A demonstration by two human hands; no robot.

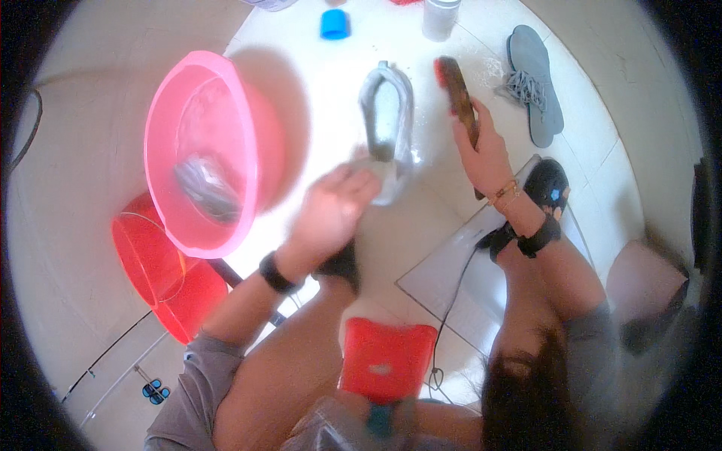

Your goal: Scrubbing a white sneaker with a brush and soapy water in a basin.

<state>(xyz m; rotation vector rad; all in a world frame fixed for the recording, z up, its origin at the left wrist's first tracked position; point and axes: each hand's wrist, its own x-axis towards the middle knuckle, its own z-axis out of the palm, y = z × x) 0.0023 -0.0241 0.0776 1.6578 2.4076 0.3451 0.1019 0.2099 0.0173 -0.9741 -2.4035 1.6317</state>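
A grey shoe (407, 113) lies on the wet white floor, its opening facing up and its heel end pointing away from me. My left hand (336, 211) is closed at the near end of the shoe, its fingers curled against it and a little blurred. To the right, my right hand (487, 156) grips a scrubbing brush (457, 90) with a brown back and red bristles. The brush is held clear of the shoe, bristles turned to the left. A pair of grey insoles (535, 68) with a bundle of grey laces (526, 89) on them lies beyond my right hand.
A pink basin (268, 143) at left holds another grey shoe (208, 188). Below it a red bucket (139, 244) lies tilted. A blue cap (335, 25) and a whitish cup (441, 20) stand at the back. A red stool (387, 353) is between my legs.
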